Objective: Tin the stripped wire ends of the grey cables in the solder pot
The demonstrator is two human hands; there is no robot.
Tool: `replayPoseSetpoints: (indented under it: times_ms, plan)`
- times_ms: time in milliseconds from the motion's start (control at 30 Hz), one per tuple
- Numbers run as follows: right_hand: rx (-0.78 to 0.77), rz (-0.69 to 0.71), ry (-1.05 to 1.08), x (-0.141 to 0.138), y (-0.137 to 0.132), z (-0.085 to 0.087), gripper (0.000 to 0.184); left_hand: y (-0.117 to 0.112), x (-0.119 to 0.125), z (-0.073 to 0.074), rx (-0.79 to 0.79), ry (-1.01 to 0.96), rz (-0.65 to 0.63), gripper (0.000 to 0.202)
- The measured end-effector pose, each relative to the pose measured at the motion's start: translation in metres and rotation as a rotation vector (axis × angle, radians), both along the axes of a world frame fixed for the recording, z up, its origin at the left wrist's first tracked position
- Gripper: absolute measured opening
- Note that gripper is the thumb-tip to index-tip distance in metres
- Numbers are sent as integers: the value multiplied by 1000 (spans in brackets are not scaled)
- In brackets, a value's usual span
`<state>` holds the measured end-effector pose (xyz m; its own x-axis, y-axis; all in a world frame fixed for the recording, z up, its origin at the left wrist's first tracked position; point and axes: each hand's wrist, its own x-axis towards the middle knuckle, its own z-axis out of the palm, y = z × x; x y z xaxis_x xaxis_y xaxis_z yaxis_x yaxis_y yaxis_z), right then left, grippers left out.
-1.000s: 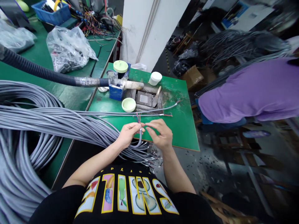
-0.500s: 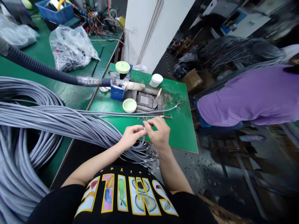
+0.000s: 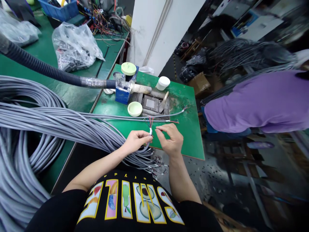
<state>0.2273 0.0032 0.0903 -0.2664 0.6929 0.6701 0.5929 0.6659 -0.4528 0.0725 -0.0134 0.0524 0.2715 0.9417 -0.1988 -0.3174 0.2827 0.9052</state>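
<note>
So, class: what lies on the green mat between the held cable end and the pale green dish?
In the head view, two grey cables cross between cable end and dish.

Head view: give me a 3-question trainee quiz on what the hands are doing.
1. True or false: the left hand pinches a grey cable with its stripped end up.
2. The right hand is: A) gripping the hose, B) beside the cable tip, fingers curled, C) on the white jar.
3. What fans out of the cable's end?

Key: 1 true. 2 B. 3 Thin coloured wires.
</note>
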Motion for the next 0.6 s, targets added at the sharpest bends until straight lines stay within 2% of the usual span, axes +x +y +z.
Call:
replayPoseSetpoints:
  times_ms: [133,267,433,600]
  plan:
    - [34,-23,-2,-4,0,2,6,-1,4,0,9,19,-1,39]
    - [83,-91,-102,-10,4,7,6,-1,8,-3,58,72,20,38]
    - [103,-185,-198,-13,9,8,15,-2,10,-5,112,153,46,34]
    - [61,-176,-87,-14,6,6,18,-2,11,-5,106,151,50,33]
